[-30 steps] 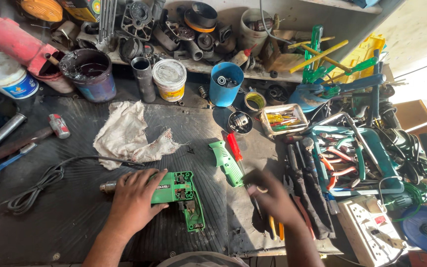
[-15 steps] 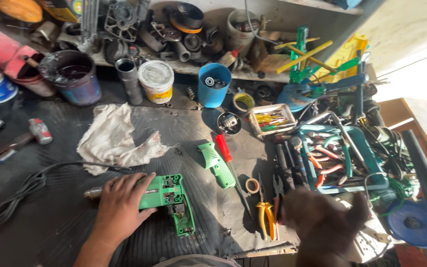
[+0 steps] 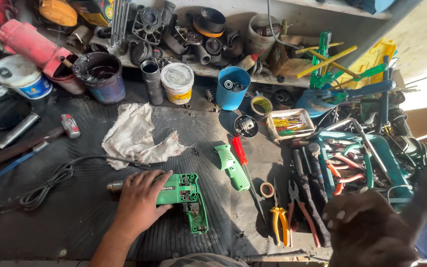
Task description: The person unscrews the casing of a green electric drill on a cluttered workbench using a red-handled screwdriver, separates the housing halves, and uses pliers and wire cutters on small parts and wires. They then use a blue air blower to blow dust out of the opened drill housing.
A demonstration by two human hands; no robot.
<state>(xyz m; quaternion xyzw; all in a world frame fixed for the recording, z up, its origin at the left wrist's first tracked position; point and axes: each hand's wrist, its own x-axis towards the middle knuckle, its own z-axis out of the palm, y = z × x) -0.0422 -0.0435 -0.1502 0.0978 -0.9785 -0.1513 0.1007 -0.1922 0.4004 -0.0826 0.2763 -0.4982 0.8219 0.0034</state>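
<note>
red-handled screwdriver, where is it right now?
In the head view the red-handled screwdriver lies on the black mat just right of centre, alongside the loose green housing half, with the small tape roll to its right. Neither hand touches it.

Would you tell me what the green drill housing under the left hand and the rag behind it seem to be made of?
Green drill housing: apparently moulded plastic, matte, with ribs and screw posts showing inside. Rag: looks like woven cotton cloth, off-white, stained, frayed and crumpled. The left hand rests on the housing.
</note>
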